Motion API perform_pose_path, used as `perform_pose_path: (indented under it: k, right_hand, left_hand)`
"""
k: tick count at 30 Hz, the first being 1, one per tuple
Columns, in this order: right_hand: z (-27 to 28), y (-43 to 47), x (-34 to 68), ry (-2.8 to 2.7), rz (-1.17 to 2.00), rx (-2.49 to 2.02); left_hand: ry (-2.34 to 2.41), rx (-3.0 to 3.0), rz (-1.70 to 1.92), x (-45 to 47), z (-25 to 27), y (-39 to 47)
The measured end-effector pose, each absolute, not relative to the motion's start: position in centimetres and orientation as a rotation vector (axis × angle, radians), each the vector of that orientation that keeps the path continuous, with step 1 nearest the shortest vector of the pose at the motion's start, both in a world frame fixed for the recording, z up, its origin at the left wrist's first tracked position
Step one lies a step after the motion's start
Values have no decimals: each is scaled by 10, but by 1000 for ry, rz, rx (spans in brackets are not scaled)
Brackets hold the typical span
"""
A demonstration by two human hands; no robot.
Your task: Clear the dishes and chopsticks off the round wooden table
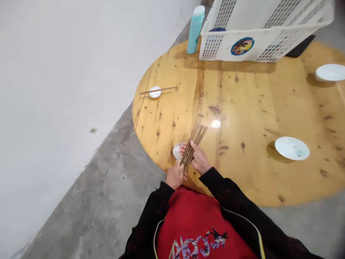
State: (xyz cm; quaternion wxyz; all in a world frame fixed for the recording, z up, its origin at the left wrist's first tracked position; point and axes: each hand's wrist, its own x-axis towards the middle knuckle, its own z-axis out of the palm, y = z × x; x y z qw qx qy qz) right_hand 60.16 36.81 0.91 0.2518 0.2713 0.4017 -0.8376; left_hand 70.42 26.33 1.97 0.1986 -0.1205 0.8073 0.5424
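Both my hands grip a bundle of brown wooden chopsticks [194,143] above the near left edge of the round table. My left hand [175,175] is closed around the lower end. Farther up, my right hand [199,158] wraps the middle of the bundle, thumb on top. The chopsticks' upper tips fan out a little, pointing away from me. Partly hidden behind my fingers, a small white dish [176,151] rests on the table. At the far left, a chopstick [168,88] lies across another small white dish [155,94].
White bowls stand on the wooden table [242,108]: one bowl [292,148] at the right, another bowl [331,72] farther back. At the back are a white plastic basket [258,30], a light-blue bottle [195,32] and a flat black object [300,46]. A white wall [81,72] rises at left.
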Motion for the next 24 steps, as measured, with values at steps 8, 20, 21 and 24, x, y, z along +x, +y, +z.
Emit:
perform_pose_path:
  k: [8, 20, 21, 24]
  right_hand:
    - [22, 394, 588, 830, -2345, 604]
    - [39, 416, 598, 928, -2464, 827]
    - [39, 412, 599, 934, -2465, 861]
    - [40, 390, 598, 957, -2466, 990]
  left_hand:
    - [2144, -129, 1588, 689, 8, 270]
    - [2993, -421, 686, 495, 46, 100]
    - [3027, -442, 572, 472, 47, 83]
    - [3098, -411, 296, 410, 44, 43]
